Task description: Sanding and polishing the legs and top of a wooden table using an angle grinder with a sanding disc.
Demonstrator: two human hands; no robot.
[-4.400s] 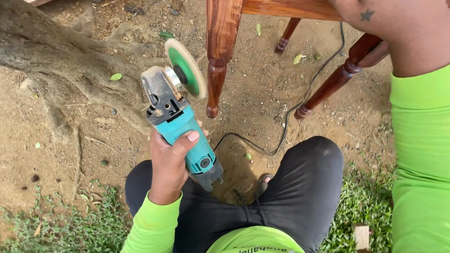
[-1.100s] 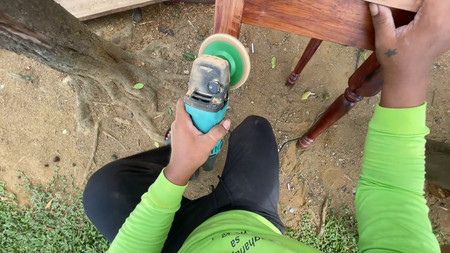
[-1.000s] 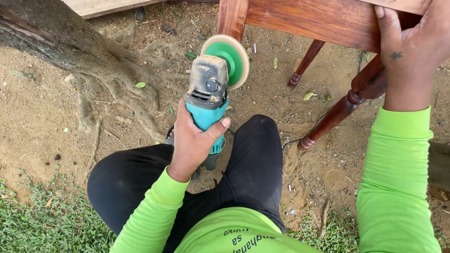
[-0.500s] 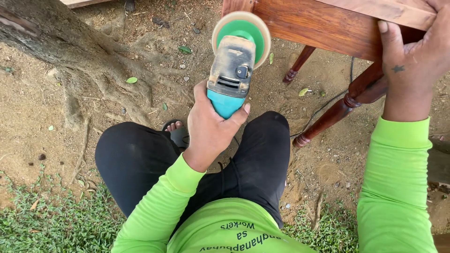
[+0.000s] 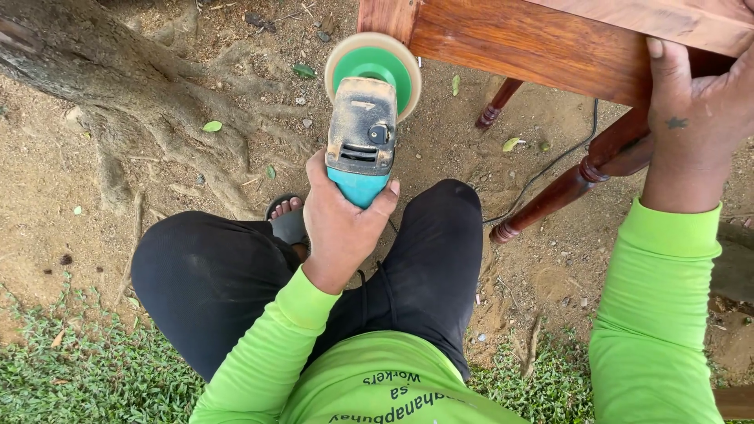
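While the view is taken from above, one person in a bright green long-sleeved shirt and black trousers is seen crouching on bare soil.

Left hand: the left hand (image 5: 339, 224) is wrapped tightly around the body of one turquoise and grey electric angle grinder (image 5: 360, 149); the thumb is laid on the right side of the body.

Grinder position: the tool is held out in front of the knees, pointing away from the person. Its one round green disc with a pale rim (image 5: 373, 69) is seen just below the corner of the wooden frame; whether it touches the wood cannot be told.

Right hand: the right hand (image 5: 695, 110) is closed over the edge of one reddish-brown varnished wooden furniture piece (image 5: 534, 47), with the fingers (image 5: 664, 74) laid on the side rail. One small dark star mark is seen on the back of this hand.

Legs of the furniture: two turned legs are counted in full, one near leg (image 5: 561, 188) slanting down to the soil, and one far leg (image 5: 496, 106) behind it. The top of a third one is seen at the corner above the disc.

Cable: one thin black cable (image 5: 550, 166) is laid on the soil under the furniture.

Ground: one thick tree root (image 5: 118, 86) is seen at the upper left, and a few small fallen leaves (image 5: 212, 126) are scattered. Grass (image 5: 78, 377) is seen along the lower edge.

Foot: one foot in a dark sandal (image 5: 287, 220) is visible beside the left hand.
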